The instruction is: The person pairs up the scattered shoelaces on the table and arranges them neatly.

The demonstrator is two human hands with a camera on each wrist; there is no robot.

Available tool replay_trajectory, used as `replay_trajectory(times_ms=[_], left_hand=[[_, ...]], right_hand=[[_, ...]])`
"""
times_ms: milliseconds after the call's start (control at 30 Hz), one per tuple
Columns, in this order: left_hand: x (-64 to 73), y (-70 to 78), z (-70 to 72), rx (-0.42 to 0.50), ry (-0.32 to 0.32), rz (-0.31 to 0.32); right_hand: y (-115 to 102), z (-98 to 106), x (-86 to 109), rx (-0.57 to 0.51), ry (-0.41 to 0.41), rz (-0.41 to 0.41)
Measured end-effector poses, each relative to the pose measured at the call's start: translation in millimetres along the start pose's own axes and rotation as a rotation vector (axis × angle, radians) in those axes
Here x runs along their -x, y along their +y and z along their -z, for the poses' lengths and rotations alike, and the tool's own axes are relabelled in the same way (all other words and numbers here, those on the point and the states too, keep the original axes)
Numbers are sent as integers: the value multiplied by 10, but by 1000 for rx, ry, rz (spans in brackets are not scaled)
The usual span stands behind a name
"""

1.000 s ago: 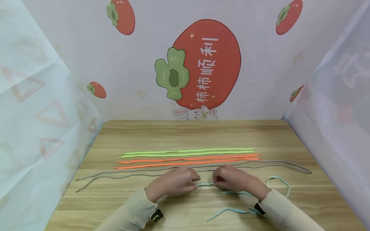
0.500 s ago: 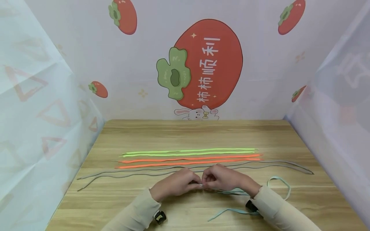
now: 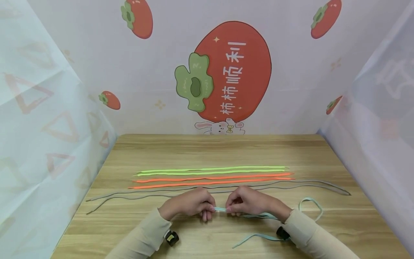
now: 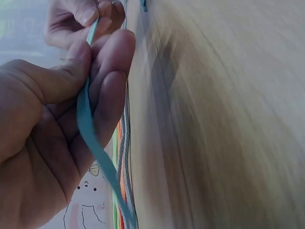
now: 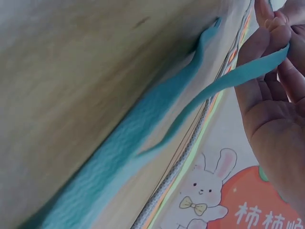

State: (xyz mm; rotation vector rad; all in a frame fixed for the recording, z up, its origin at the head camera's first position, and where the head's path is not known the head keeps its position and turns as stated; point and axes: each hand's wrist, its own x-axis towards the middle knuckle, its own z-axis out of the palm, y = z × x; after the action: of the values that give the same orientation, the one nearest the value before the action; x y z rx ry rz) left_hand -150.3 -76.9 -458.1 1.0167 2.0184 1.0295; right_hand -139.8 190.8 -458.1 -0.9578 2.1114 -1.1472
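Note:
A flat light-blue shoelace (image 3: 220, 209) runs between my two hands above the front middle of the table. My left hand (image 3: 191, 203) pinches it between thumb and fingers; the left wrist view shows the lace (image 4: 85, 117) crossing the palm and trailing off below. Close beside it, my right hand (image 3: 250, 201) pinches the same lace with thumb and forefinger. From those fingers a blue strip (image 5: 248, 71) hangs back under the right wrist. Another light-blue length (image 5: 128, 129) lies on the wood there, its tip pointing toward the hands.
Beyond the hands, two yellow-green laces (image 3: 210, 169), two orange laces (image 3: 210, 178) and two long grey laces (image 3: 142, 197) lie in rows across the wooden table (image 3: 207, 147). A light-blue loop (image 3: 320, 207) and a loose end (image 3: 249, 237) lie around the right forearm. Printed sheets surround the table.
The right hand moved left and the hands met, then the left hand drew back left, leaving a short stretch of blue lace between them. The left fingers now pinch the lace.

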Motion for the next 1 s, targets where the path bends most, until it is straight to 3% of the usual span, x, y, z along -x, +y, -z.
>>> replay_trajectory(times_ms=[167, 467, 1000], left_hand=[[95, -23, 42, -2, -32, 4], [332, -110, 173, -22, -89, -64], [1054, -401, 523, 74, -71, -65]], right_hand=[[1, 15, 41, -1, -12, 23], [-40, 54, 110, 11, -51, 83], [219, 258, 424, -65, -34, 85]])
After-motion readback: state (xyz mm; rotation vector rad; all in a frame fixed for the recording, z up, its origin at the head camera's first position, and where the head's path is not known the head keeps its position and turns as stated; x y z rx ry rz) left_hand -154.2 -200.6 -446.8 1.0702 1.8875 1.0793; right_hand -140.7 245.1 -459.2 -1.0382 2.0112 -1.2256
